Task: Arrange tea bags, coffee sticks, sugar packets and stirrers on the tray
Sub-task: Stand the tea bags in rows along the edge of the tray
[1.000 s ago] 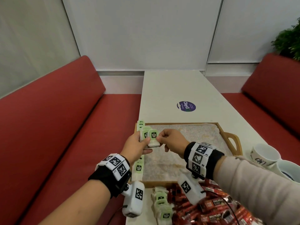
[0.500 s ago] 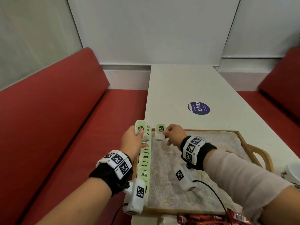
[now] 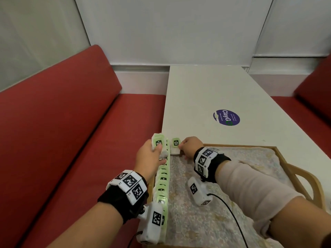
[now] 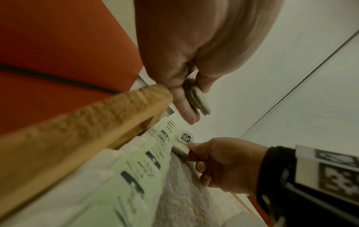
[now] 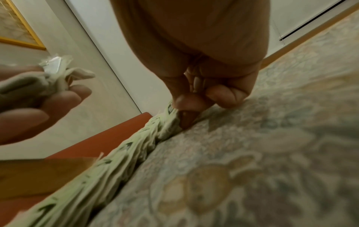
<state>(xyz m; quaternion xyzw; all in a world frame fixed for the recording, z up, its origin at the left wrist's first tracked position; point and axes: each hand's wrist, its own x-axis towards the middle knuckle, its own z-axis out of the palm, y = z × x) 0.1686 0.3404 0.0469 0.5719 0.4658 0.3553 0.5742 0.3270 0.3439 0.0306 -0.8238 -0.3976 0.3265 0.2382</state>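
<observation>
The right hand point(image 3: 190, 147) pinches one tea bag point(image 3: 175, 146) at the tray's point(image 3: 302, 173) eleven o'clock corner, starting a second row. The left hand point(image 3: 148, 158) grips spare tea bags point(image 3: 158, 146) at ten o'clock; next, probably, set it flush beside the finished row point(image 3: 163, 183).

R hand point(image 3: 188, 146) lowered tea bag point(image 3: 175, 146) onto tray corner point(image 3: 180, 152)

A café or canteen booth: red cushioned benches point(image 3: 59, 133) flank a white table point(image 3: 211, 97) bearing a sticker point(image 3: 226, 117).
</observation>
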